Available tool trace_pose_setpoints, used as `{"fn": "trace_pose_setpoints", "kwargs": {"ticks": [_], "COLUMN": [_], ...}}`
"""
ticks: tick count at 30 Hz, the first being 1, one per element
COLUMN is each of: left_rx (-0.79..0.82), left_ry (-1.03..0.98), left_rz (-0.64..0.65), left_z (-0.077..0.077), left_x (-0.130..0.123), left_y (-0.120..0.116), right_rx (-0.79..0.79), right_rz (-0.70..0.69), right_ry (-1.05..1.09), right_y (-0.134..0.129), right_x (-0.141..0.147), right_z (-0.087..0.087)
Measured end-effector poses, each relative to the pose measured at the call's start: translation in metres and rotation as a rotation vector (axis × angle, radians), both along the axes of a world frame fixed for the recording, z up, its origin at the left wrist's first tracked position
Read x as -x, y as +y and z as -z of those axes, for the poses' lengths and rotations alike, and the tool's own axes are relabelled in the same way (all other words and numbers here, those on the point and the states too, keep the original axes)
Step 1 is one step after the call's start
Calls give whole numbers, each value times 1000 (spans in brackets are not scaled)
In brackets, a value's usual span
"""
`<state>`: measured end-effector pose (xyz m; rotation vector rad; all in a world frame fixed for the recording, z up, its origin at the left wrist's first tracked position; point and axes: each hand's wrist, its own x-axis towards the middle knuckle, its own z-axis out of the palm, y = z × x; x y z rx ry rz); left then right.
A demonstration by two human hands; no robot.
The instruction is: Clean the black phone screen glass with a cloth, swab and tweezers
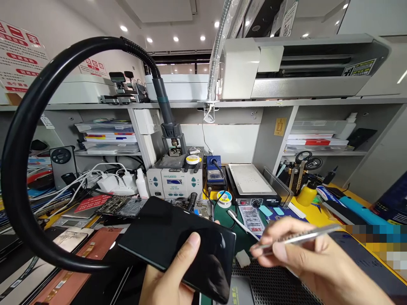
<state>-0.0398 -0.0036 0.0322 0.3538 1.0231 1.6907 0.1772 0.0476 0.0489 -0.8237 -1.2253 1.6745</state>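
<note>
My left hand [173, 273] is closed around a black smartphone [159, 231]. The phone is tilted, its dark glossy face towards me, with my thumb lying across it and most of my fingers hidden behind. To its right, apart from the phone, my right hand [305, 256] pinches a slim silver metal tool [313, 234] with a ridged grip. The tool's working end is partly covered by my fingers, so its exact kind cannot be made out. A small whitish block [243, 259] sits between the phone and my right fingertips, near a white toothbrush-like stick [244, 225].
A thick black hose [19, 178] loops over the left side to a hot air station [174, 182]. Behind are a soldering station [216, 173] and a heating plate [251, 180]. Circuit boards [116, 206], phone panels [92, 258] and a yellow bottle [307, 194] surround the work area.
</note>
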Motion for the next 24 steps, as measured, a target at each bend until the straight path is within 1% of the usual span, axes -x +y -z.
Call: {"fn": "trace_pose_setpoints", "kwargs": {"ticks": [1, 2, 3, 4, 6, 7, 9, 16, 20, 24], "left_rx": [-3, -6, -11, -18, -38, -49, -67, -69, -69, -60], "left_ry": [-14, -26, -34, -37, -20, -7, 25, 95, 100, 83], "left_rz": [-8, -16, -21, -23, -11, 4, 30, 91, 136, 166], "left_z": [-2, -4, -6, -8, -11, -12, -13, -12, -12, -13], "left_x": [1, 2, 2, 3, 3, 2, 1, 2, 1, 0], "left_y": [2, 4, 6, 7, 10, 10, 11, 10, 8, 7], "right_rx": [-25, -98, -206, -298, -508, -529, -561, -574, -638, -674], "right_rz": [33, 63, 86, 104, 181, 199, 207, 222, 264, 160], "right_ry": [-110, -244, -416, -652, -1195, -1273, -1369, -1522, -1548, -1485], "right_y": [7, 14, 21, 28, 38, 41, 45, 50, 49, 40], "right_x": [-8, -18, -27, -36, -49, -54, -58, -53, -45, -29], "right_z": [-2, -2, -1, 1, 7, 10, 14, 16, 16, 21]}}
